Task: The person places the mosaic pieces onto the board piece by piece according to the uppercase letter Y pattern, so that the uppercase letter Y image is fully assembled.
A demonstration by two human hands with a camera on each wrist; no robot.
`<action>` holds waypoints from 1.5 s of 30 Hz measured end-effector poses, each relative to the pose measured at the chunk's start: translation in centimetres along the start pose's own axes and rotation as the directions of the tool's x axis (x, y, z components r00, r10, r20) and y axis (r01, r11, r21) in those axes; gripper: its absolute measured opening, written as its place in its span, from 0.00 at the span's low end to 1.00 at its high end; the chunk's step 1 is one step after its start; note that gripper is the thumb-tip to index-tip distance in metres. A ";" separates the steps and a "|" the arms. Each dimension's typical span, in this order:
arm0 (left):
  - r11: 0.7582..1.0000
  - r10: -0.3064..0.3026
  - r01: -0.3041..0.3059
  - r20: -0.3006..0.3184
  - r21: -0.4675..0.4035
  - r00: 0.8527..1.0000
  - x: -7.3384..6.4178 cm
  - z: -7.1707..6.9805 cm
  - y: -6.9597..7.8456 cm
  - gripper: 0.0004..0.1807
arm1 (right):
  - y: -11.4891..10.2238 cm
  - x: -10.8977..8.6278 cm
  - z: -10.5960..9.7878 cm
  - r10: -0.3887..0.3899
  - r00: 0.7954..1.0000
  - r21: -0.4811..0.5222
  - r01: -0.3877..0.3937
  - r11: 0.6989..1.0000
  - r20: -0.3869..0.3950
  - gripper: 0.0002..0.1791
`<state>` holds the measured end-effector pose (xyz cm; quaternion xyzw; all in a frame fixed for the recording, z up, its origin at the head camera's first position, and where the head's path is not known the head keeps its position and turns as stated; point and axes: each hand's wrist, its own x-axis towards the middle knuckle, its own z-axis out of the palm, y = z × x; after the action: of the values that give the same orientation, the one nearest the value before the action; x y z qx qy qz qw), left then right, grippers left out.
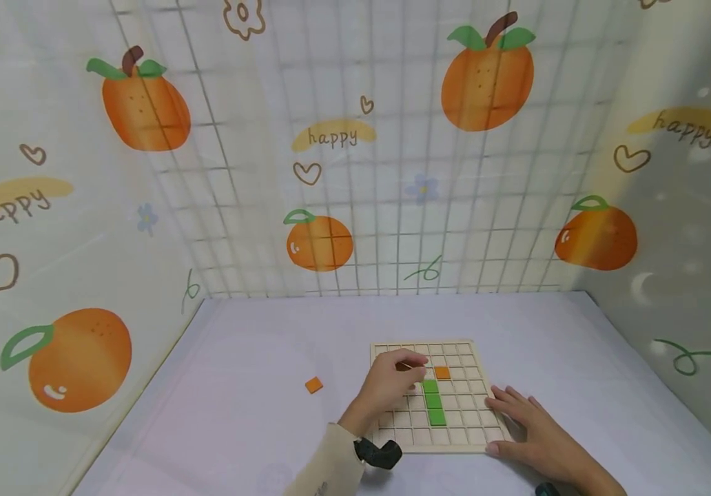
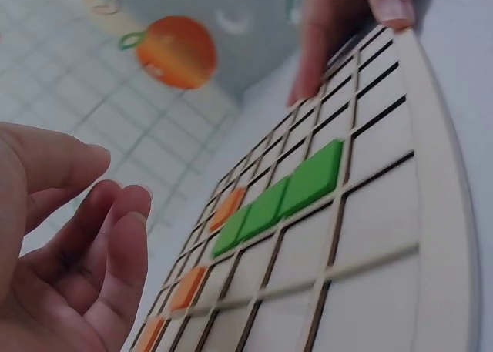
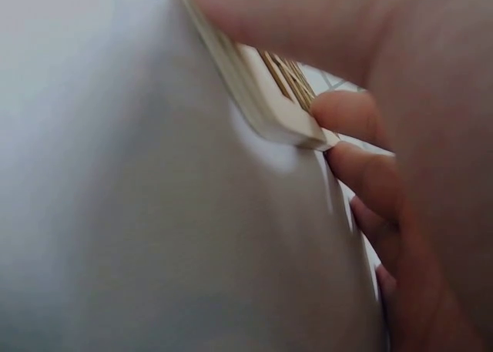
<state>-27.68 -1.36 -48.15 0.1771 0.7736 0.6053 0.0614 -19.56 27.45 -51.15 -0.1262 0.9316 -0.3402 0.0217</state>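
Note:
My left hand (image 1: 389, 379) hovers over the left part of a pale wooden grid board (image 1: 461, 435). In the left wrist view its thumb and fingers are loosely bent, with a gap between them and nothing held. Three green square tiles (image 1: 433, 401) form a column near the board's middle. An orange tile (image 1: 442, 373) lies just beyond them, to the right. The left wrist view shows two more orange tiles (image 2: 187, 288) on the board, mostly hidden by the hand from above. My right hand (image 1: 535, 434) rests at the board's near right corner, thumb at the front edge, fingers along the side.
A loose orange tile (image 1: 314, 385) lies on the white table (image 1: 238, 358), left of the board. Printed curtains (image 1: 386, 207) with oranges and hearts enclose the table at the back and both sides. A black wrist strap (image 1: 378, 452) sits on the left wrist.

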 end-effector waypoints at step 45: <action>0.926 -0.100 0.246 -0.444 0.286 0.891 -5.9 -14.9 -6.0 0.12 | 0.4 0.0 0.1 -0.026 1.000 -0.019 0.025 0.999 -0.008 0.49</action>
<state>-28.02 -18.29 -50.70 -0.0204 0.8725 0.4810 -0.0836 -19.59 27.70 -51.50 -0.1369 0.9332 -0.3319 0.0124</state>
